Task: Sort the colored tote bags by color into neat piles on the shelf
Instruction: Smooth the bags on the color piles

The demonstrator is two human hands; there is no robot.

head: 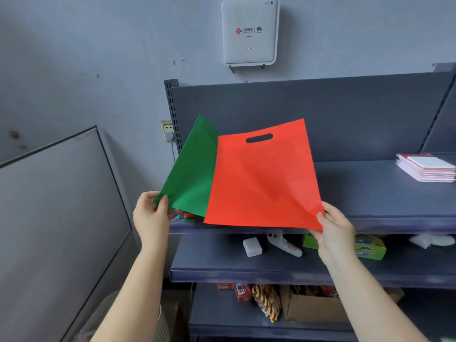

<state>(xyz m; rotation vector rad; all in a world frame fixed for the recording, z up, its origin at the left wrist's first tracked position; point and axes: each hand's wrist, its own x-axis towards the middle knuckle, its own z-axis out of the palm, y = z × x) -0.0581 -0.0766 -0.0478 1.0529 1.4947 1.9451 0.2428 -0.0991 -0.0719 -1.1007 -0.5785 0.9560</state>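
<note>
Fingers of my right hand (333, 233) pinch the red tote bag's (264, 178) near corner; my left hand (150, 213) pinches the green tote bag (190, 174). Both bags fan away over the upper shelf (385, 193) (handle ends farthest), green lying left of red.

The white box (249, 32) on the wall bears a red knot logo with four Chinese characters, 中国联通, beside a small dark fan-shaped logo; the small print beneath both is too fine to read. Its top right corner carries faint grey marking, unreadable. The green carton (369, 248) on the lower shelf shows blurred yellow lettering.
</note>
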